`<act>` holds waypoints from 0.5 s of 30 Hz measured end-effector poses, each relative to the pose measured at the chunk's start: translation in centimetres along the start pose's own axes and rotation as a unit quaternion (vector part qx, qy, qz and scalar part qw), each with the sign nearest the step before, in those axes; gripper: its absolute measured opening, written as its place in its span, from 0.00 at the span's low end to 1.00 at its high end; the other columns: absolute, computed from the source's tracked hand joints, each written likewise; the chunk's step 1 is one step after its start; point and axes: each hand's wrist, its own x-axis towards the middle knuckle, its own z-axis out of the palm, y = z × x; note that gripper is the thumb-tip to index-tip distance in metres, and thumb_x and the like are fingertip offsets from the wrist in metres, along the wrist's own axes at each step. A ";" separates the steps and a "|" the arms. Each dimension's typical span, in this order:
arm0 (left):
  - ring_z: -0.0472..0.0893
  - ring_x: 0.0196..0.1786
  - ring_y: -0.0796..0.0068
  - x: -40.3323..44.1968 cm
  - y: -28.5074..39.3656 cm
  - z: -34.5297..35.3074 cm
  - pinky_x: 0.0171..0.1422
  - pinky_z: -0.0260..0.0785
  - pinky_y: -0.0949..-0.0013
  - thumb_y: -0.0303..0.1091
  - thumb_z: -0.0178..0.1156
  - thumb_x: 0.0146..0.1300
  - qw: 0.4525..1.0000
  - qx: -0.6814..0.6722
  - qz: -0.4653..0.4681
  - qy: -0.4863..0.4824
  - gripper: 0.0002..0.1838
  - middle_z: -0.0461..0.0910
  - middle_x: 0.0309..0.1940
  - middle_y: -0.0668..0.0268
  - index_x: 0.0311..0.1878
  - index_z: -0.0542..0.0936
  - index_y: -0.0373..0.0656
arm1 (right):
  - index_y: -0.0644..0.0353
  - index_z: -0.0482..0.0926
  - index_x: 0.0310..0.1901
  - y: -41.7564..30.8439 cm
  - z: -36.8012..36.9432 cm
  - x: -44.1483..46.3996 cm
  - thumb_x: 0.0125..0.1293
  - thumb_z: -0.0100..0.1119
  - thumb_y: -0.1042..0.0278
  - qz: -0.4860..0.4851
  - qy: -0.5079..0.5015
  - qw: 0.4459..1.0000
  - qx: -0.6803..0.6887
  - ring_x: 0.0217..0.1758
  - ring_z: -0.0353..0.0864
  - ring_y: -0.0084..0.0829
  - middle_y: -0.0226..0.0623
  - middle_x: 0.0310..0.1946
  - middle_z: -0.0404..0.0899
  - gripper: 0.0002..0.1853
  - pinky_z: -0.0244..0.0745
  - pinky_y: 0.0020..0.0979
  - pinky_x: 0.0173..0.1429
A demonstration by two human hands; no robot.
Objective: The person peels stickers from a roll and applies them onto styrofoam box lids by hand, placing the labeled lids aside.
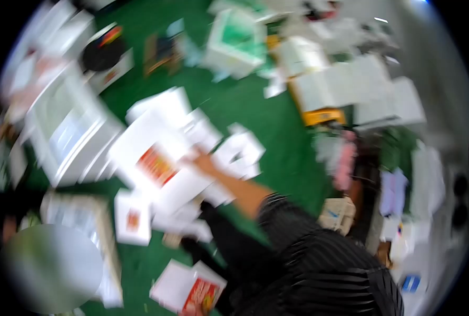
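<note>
With our left hand [194, 309] closed on a printed packet [188, 286] below the white stack [154, 158], our right hand [205, 163], opening and grip unclear at its edge, could topple it by pushing.

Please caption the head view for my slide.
Right hand at a large white printed piece, left hand holding a red-and-white piece, above green floor.

Prob. a packing workshop/stockrm: green flr [292, 152], white bin [94, 142] at 9–10 o'clock, white box [224, 60] at 12, stacked flat sheets [371, 84] at 2, red-labelled white pkgs [158, 167] at 9, nr ctr.
</note>
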 end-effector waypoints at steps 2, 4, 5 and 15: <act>0.78 0.52 0.67 0.0 -5.6 -4.1 0.58 0.73 0.65 0.17 0.66 0.58 0.989 -0.126 -0.069 0.040 0.29 0.77 0.51 0.57 0.63 0.68 0.31 | 0.72 0.70 0.63 -7.5 -0.1 -5.5 0.65 0.70 0.53 0.029 -0.061 0.988 0.141 0.54 0.83 0.40 0.55 0.53 0.80 0.35 0.81 0.41 0.58; 0.79 0.51 0.70 -1.2 -7.6 -8.1 0.58 0.73 0.65 0.17 0.65 0.58 0.988 -0.105 -0.084 0.080 0.28 0.78 0.52 0.56 0.62 0.69 0.31 | 0.70 0.69 0.58 -13.6 3.5 -12.8 0.66 0.68 0.53 0.058 -0.161 0.964 0.202 0.42 0.86 0.34 0.50 0.46 0.83 0.31 0.83 0.36 0.47; 0.79 0.50 0.70 -1.5 -8.6 -9.4 0.57 0.73 0.66 0.17 0.65 0.58 0.982 -0.143 -0.091 0.088 0.28 0.78 0.51 0.56 0.62 0.69 0.31 | 0.69 0.69 0.58 -13.9 6.6 -15.4 0.66 0.69 0.50 0.083 -0.184 0.963 0.178 0.43 0.85 0.37 0.52 0.45 0.82 0.32 0.81 0.38 0.49; 0.80 0.47 0.72 -4.4 -8.6 -14.1 0.54 0.75 0.66 0.18 0.64 0.62 0.972 -0.174 -0.081 0.135 0.23 0.80 0.48 0.57 0.60 0.71 0.31 | 0.74 0.63 0.65 -5.6 30.5 -23.1 0.63 0.67 0.41 0.179 -0.081 0.980 0.002 0.61 0.77 0.58 0.66 0.57 0.75 0.45 0.73 0.47 0.63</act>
